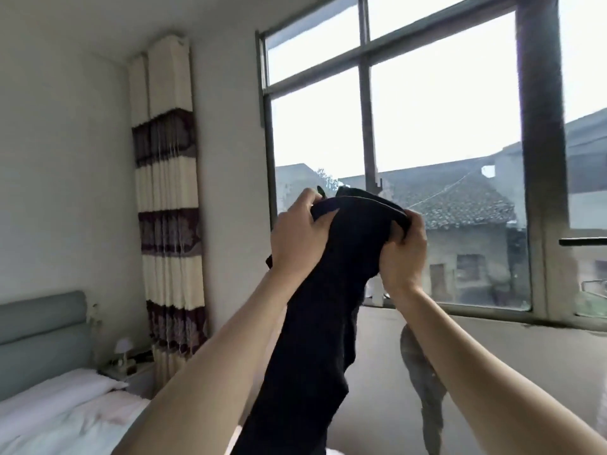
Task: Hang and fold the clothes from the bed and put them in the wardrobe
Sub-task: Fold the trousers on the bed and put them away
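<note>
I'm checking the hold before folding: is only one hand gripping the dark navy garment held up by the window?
No, both the left hand and the right hand grip the top edge of the dark navy garment.

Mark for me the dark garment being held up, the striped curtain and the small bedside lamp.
Dark fabric garment [315,323]: head view, mid hanging length.
Cream-and-purple striped curtain [167,192]: head view, middle cream band.
Small white bedside lamp [123,347]: head view, its shade.
</note>
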